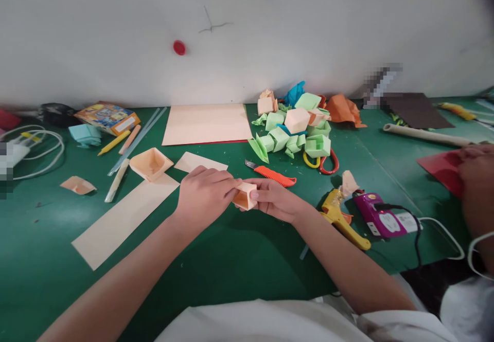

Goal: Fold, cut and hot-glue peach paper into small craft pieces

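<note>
Both my hands meet over the green table [231, 259] on a small peach folded paper cup [246, 198]. My left hand [204, 194] is closed, pinching the piece's left side. My right hand [275, 198] grips its right side, thumb pressed on the front. A second, open peach paper box [151, 163] lies to the left. A long peach paper strip [123, 218] lies under my left forearm, and a smaller strip [198, 162] lies just beyond my left hand.
An orange utility knife [272, 175] lies beyond my hands. A pile of folded green and peach paper shapes [297, 126], scissors [326, 163], a yellow glue gun [341, 218], a purple device [380, 221] and a peach sheet [206, 123] surround them. Another person's hand [476, 169] holds red paper at right.
</note>
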The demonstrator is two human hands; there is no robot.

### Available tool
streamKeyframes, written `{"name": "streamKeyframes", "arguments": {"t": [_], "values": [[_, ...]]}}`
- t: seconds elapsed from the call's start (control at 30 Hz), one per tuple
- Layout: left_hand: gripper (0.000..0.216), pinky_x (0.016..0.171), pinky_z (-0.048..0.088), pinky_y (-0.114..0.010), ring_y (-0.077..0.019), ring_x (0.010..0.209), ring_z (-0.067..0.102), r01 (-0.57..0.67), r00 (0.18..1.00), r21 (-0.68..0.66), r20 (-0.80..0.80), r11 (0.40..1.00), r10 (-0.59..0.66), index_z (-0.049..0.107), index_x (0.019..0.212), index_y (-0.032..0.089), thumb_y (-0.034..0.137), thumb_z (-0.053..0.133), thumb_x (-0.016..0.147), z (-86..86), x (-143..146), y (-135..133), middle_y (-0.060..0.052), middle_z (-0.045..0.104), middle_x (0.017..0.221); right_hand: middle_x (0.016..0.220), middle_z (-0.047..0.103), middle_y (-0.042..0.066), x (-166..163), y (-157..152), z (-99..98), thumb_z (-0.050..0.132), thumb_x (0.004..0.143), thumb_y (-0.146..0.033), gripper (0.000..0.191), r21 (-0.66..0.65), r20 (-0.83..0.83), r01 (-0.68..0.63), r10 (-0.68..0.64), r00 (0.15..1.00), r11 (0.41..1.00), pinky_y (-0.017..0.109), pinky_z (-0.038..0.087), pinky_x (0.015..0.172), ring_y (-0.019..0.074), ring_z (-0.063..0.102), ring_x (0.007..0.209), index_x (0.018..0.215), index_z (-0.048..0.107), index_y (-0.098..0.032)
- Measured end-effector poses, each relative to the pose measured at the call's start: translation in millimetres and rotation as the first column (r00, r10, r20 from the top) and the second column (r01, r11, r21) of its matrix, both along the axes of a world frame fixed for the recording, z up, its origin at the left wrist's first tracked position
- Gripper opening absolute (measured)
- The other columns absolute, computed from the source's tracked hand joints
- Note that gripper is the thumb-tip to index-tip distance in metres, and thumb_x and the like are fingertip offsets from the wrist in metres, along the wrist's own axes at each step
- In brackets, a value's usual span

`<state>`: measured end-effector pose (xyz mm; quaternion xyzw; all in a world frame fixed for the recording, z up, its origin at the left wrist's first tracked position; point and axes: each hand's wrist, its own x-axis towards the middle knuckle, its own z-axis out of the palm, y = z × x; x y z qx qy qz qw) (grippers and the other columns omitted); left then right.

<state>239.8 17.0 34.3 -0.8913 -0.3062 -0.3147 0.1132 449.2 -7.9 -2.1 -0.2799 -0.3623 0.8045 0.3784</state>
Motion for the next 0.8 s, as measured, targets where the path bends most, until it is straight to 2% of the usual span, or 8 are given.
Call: {"name": "streamKeyframes", "arguments": {"t": [0.13,0.23,0.33,0.5,0.57,0.73,0.8], "values": [[0.017,0.072,0.048,-0.038,-0.0215,0.081,0.073,-0.004,1.000,-0.034,0.018,0.999,0.004,0.078,0.093,0.022,0.015,0.063,0.089,1.8,2.2,-0.4,-0.001,0.080,0.091,0.100,0.075,0.005,-0.2,-0.5,1.0,0.089,0.075,-0.035,0.043,-0.001,-0.001,0.009,-0.009,1.000,1.000,0.028,0.056,0.084,0.0157,0.070,0.088,0.111,0.075,-0.016],[0.020,0.079,0.049,-0.039,-0.0213,0.084,0.072,0.080,0.997,-0.041,0.018,0.996,-0.079,0.077,0.098,0.022,0.014,0.062,0.089,3.8,3.7,-0.8,-0.002,0.079,0.095,0.097,0.075,0.005,-0.8,-1.2,0.9,0.090,0.074,-0.029,0.041,-0.017,-0.012,0.019,-0.019,1.000,1.000,0.026,0.057,0.082,0.0148,0.070,0.087,0.110,0.075,-0.016],[0.022,0.079,0.048,-0.038,-0.0190,0.081,0.070,0.144,0.990,-0.017,0.019,0.989,-0.143,0.076,0.094,0.024,0.013,0.057,0.093,6.0,3.6,-1.5,0.000,0.078,0.089,0.093,0.075,0.003,-2.6,-2.1,0.8,0.090,0.073,-0.028,0.039,-0.028,-0.018,0.018,-0.018,1.000,0.999,0.026,0.057,0.081,0.0143,0.070,0.085,0.107,0.075,-0.016],[0.025,0.075,0.048,-0.038,-0.0187,0.076,0.068,0.143,0.990,-0.006,-0.003,0.990,-0.143,0.076,0.089,0.024,0.015,0.054,0.096,7.0,2.6,-1.9,0.001,0.077,0.081,0.091,0.075,0.005,-5.1,-2.7,0.8,0.090,0.074,-0.033,0.039,-0.025,-0.015,0.006,-0.006,1.000,1.000,0.030,0.059,0.080,0.0163,0.070,0.085,0.105,0.076,-0.015],[0.026,0.077,0.049,-0.038,-0.0196,0.078,0.069,0.139,0.990,-0.056,0.009,0.989,-0.138,0.076,0.091,0.024,0.014,0.053,0.095,5.7,2.4,-1.0,0.000,0.077,0.083,0.092,0.076,0.006,-4.6,-2.1,0.6,0.090,0.074,-0.035,0.041,-0.029,-0.012,-0.001,0.000,1.000,1.000,0.031,0.060,0.081,0.0177,0.072,0.086,0.105,0.076,-0.014],[0.026,0.085,0.052,-0.042,-0.0243,0.092,0.071,0.076,0.997,-0.238,0.027,0.968,-0.071,0.075,0.110,0.021,0.019,0.055,0.094,3.0,0.0,3.6,-0.007,0.078,0.104,0.101,0.077,0.008,-1.6,-0.2,1.1,0.086,0.078,-0.038,0.041,-0.044,-0.020,0.022,-0.023,1.000,0.999,0.028,0.061,0.082,0.0187,0.074,0.091,0.110,0.075,-0.014],[0.024,0.084,0.052,-0.041,-0.0243,0.093,0.072,0.066,0.998,-0.254,0.029,0.965,-0.061,0.076,0.107,0.020,0.020,0.055,0.096,2.7,-1.6,5.4,-0.006,0.078,0.102,0.100,0.077,0.008,-1.5,-0.2,1.4,0.085,0.079,-0.039,0.040,-0.061,-0.017,0.046,-0.047,0.999,0.997,0.027,0.062,0.081,0.0179,0.074,0.088,0.109,0.075,-0.013]]}}
